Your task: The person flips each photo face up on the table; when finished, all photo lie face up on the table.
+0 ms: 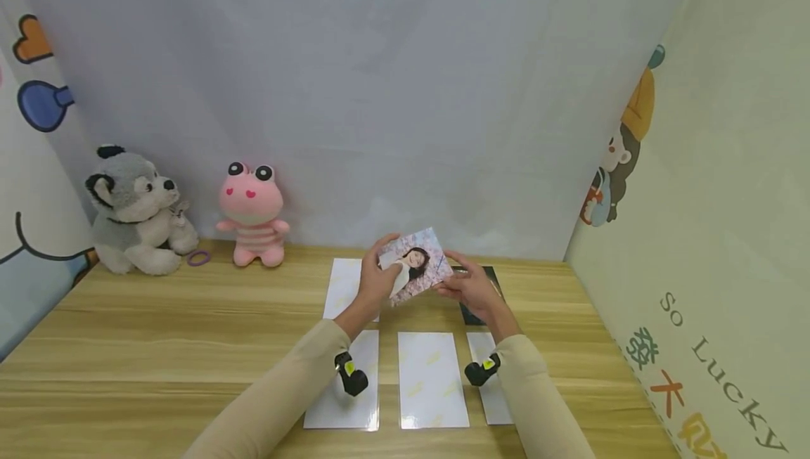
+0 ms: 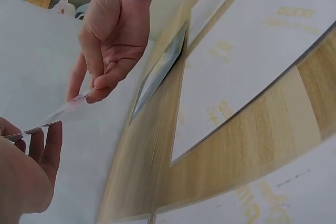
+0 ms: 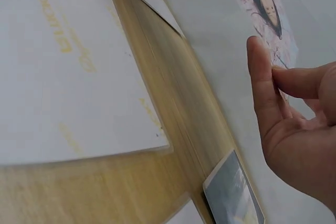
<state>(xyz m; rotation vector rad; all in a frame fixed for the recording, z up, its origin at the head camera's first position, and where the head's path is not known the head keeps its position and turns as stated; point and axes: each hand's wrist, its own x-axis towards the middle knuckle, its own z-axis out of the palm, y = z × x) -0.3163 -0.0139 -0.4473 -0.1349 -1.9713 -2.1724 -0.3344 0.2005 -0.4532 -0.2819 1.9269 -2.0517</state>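
Observation:
A photo print [image 1: 427, 251] of a person before pink blossoms is held up tilted above the back of the table. My left hand [image 1: 377, 273] grips its left side, thumb across the front. At the opposite side my right hand [image 1: 471, 285] pinches the edge between thumb and fingers, as the right wrist view also shows of the photo [image 3: 270, 17]. A dark photo [image 1: 471, 313] lies on the table behind my right hand, partly covered by it. White photo backs lie below my arms: one at left [image 1: 344, 396], one in the middle [image 1: 433, 382], one at right [image 1: 496, 392].
Another white photo back [image 1: 342, 287] lies at the back, left of my hands. A grey plush dog [image 1: 136, 213] and a pink plush frog [image 1: 256, 213] sit at the back left, with a purple ring [image 1: 199, 258] between them. A grey curtain [image 1: 380, 93] hangs behind the wooden table [image 1: 158, 353].

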